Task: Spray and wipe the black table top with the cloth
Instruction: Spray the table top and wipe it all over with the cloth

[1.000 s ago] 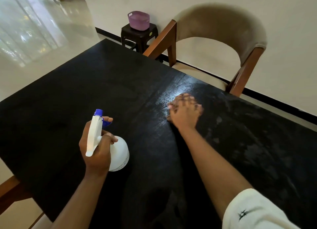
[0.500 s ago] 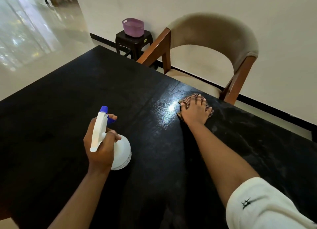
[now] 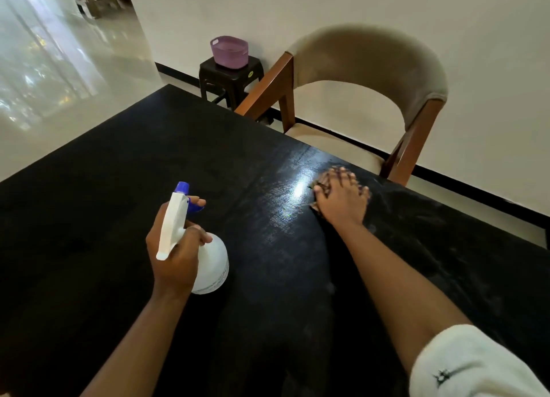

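Observation:
The black table top (image 3: 119,206) fills most of the view. My left hand (image 3: 175,253) grips a white spray bottle (image 3: 212,265) with a blue nozzle, held above the table's middle left, one finger on the trigger. My right hand (image 3: 342,200) lies flat with spread fingers on a dark patterned cloth (image 3: 326,178), pressing it onto the table near the far edge. Only the cloth's rim shows around the fingers. A wet, shiny streak (image 3: 291,197) lies just left of that hand.
A beige upholstered chair (image 3: 372,63) with a brown wooden frame stands at the table's far edge, right behind the cloth. A black stool (image 3: 229,75) with a purple basket (image 3: 229,50) stands by the wall. Glossy tiled floor (image 3: 53,69) lies to the left.
My right hand has slid the cloth away from me to the far edge, then back a little. My left hand with the bottle has stayed where it was.

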Demonstrator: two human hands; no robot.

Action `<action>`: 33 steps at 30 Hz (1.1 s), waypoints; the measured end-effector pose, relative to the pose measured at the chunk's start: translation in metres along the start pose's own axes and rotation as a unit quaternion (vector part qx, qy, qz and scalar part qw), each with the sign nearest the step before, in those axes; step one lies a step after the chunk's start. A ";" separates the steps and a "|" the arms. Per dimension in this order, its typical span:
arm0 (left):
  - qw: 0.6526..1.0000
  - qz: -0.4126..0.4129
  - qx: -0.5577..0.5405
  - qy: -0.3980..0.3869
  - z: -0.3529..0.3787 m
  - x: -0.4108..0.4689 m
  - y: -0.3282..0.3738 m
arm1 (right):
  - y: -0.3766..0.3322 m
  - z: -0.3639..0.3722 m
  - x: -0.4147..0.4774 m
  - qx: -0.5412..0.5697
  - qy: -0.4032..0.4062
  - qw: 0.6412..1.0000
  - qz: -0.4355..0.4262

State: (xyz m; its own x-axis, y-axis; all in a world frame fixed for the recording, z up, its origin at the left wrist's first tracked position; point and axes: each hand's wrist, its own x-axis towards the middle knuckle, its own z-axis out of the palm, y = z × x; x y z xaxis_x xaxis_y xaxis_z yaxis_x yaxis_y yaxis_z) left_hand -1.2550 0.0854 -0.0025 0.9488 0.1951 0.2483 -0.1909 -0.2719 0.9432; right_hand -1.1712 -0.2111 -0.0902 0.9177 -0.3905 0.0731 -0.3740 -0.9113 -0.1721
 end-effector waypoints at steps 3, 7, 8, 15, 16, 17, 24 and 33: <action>0.999 -0.029 0.028 -0.020 -0.003 0.007 0.003 | 0.017 0.006 -0.001 0.018 -0.015 1.000 0.020; 0.983 -0.113 0.048 -0.139 0.004 0.043 0.011 | 0.008 0.025 -0.010 0.034 -0.042 0.998 0.006; 0.968 -0.155 0.062 -0.186 0.013 0.054 0.010 | 0.008 0.029 -0.011 0.036 -0.048 0.998 0.006; 0.900 -0.253 0.185 -0.303 0.086 0.085 0.016 | 0.013 0.036 -0.023 0.045 -0.067 0.997 0.011; 0.906 -0.240 0.197 -0.287 0.087 0.085 0.019 | 0.013 0.036 -0.025 0.046 -0.065 0.997 0.010; 0.914 -0.215 0.213 -0.272 0.086 0.085 0.023 | 0.011 0.035 -0.026 0.047 -0.061 0.997 0.010; 0.975 -0.114 0.044 -0.184 0.050 0.059 0.034 | -0.021 0.012 -0.032 0.032 -0.047 0.998 0.023; 0.996 0.017 -0.063 -0.063 0.050 0.043 0.050 | -0.042 -0.022 0.051 0.032 -0.009 0.992 -0.121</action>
State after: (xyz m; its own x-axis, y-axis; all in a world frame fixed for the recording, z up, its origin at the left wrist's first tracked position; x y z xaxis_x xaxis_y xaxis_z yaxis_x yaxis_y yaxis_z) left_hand -1.2106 0.0331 0.0440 0.9640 0.0661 0.2576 -0.2452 -0.1545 0.9571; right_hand -1.1111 -0.1956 -0.0578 0.9821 -0.1580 0.1024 -0.1336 -0.9679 -0.2128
